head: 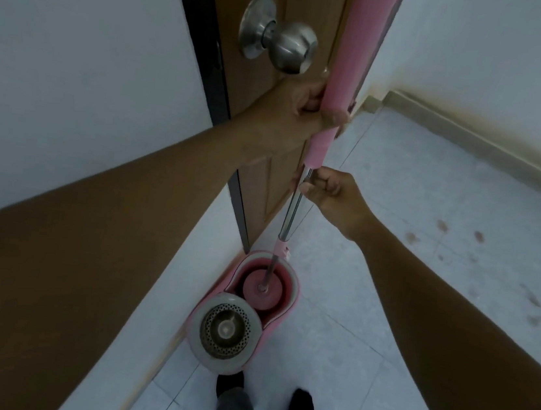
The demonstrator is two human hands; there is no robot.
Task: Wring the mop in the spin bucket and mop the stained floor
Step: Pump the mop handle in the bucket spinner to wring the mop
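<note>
The mop (298,191) stood nearly upright, its thick pink foam grip at the top narrowing to a slimmer pink sleeve, then a bare steel shaft with a small pink collar lower down. Its round pink head (263,290) sat inside the far compartment of the spin bucket (246,311), a pink oval tub on the floor. In the bucket's near compartment lay the spin basket (226,329), a grey ring around a perforated metal strainer. The left hand (294,112) was clenched around the bottom of the foam grip, high above the bucket; the right hand (330,191) was closed on the steel shaft just below the pink sleeve. The bucket stood against a white wall (73,78), right before the edge of a brown wooden door (249,168) with a round metal knob (288,47). The floor (384,321) was pale speckled tile with thin grout lines; to the right of the bucket, well apart, dark reddish stains (476,237) spotted it. A beige skirting board (475,134) ran beyond the bucket. Two dark-shod feet (265,398) stood just short of the bucket.
</note>
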